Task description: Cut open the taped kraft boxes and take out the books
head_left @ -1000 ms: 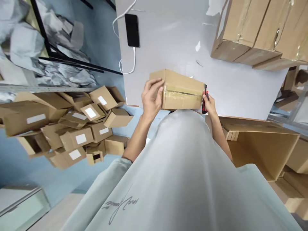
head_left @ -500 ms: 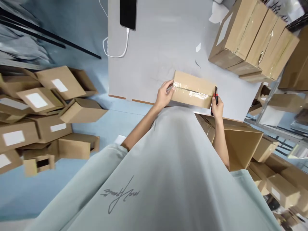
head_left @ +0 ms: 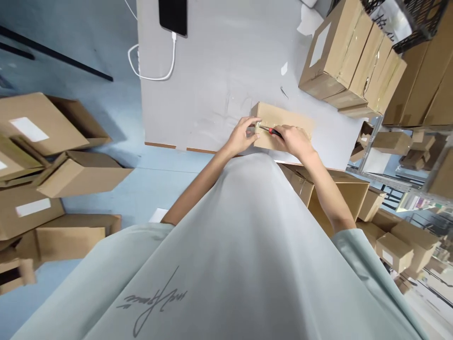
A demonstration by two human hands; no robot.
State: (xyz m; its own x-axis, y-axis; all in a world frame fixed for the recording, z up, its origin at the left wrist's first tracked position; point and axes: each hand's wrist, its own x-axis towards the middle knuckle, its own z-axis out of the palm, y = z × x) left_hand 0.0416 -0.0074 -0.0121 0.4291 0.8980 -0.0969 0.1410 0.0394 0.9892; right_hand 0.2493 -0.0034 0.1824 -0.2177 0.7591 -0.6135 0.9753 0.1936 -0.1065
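Note:
A small taped cardboard box (head_left: 283,115) lies at the near edge of the grey table. My left hand (head_left: 243,134) grips its left end, fingers on the upper corner and thumb lower down. In my right hand (head_left: 295,140) is a red and black box cutter (head_left: 272,131), held over the top of the box. Its blade points left and meets the tape near the left end, close to my left fingers. My right hand and forearm hide part of the box's right side.
Several taped boxes (head_left: 350,61) stand in a row at the table's right. A phone (head_left: 173,17) on a white cable (head_left: 169,71) lies at the back left. Opened cartons (head_left: 79,172) are piled on the floor at left. One large open carton (head_left: 348,191) sits below the table edge.
My right hand has moved from the box's right end to over its top, bringing the cutter's blade to the left end of the tape. My left hand stays at the left end.

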